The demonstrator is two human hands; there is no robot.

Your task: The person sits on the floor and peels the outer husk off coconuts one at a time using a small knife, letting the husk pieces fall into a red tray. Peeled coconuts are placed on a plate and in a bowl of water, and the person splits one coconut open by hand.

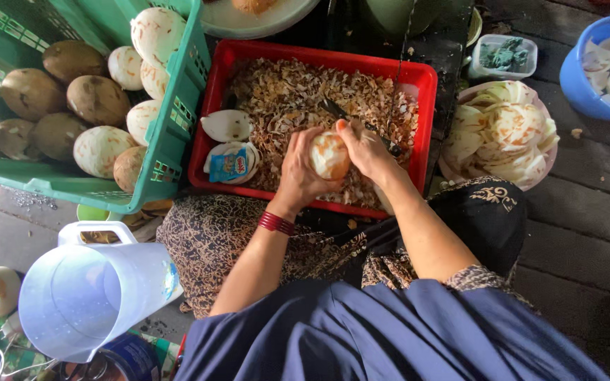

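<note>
Coconut [329,155] between both cupped hands

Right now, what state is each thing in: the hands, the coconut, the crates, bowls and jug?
Left hand: cupped around the coconut.
Right hand: gripping a dark-bladed knife, touching the coconut.
Coconut: mostly pale, partly peeled.
Red crate: heaped with brown shavings.
Green crate: holds brown and peeled coconuts.
Pink bowl: full of white coconut pieces.
Blue bowl: partly filled with white pieces.
Plastic jug: contents unclear.
</note>
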